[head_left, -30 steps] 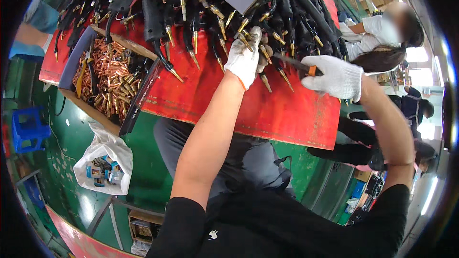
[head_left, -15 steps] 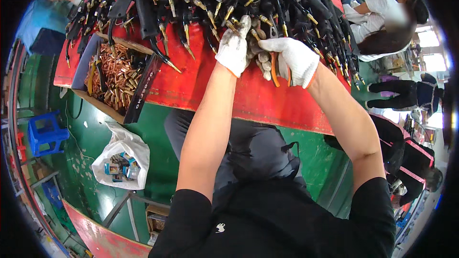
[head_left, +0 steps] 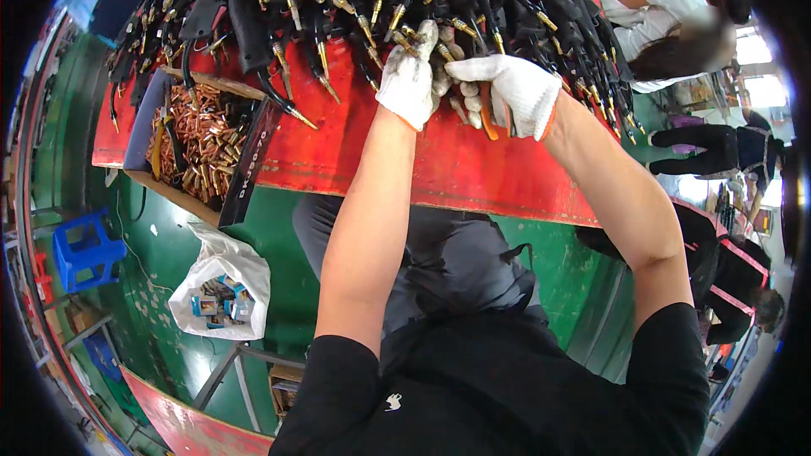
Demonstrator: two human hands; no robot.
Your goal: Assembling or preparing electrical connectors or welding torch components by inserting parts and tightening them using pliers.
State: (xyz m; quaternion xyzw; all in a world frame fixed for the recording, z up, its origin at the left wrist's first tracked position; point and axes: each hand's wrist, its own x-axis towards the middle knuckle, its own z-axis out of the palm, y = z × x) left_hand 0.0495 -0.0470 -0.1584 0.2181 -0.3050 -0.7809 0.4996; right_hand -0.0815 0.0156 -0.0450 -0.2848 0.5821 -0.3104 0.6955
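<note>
Judged to be at the step of working a brass fitting [head_left: 445,52] with pliers [head_left: 487,121]. Located between the hands, over the red table [head_left: 473,177], beside massed black torches [head_left: 249,21]. Apparently clasped in the gloved left hand [head_left: 405,84], with finger placement partly hidden. Grasp pliers by the orange handles in the gloved right hand [head_left: 522,95], as shown. Cannot tell whether touching at the plier tips. For the next move, probably steady the fitting, align the pliers, then squeeze with control.
</note>
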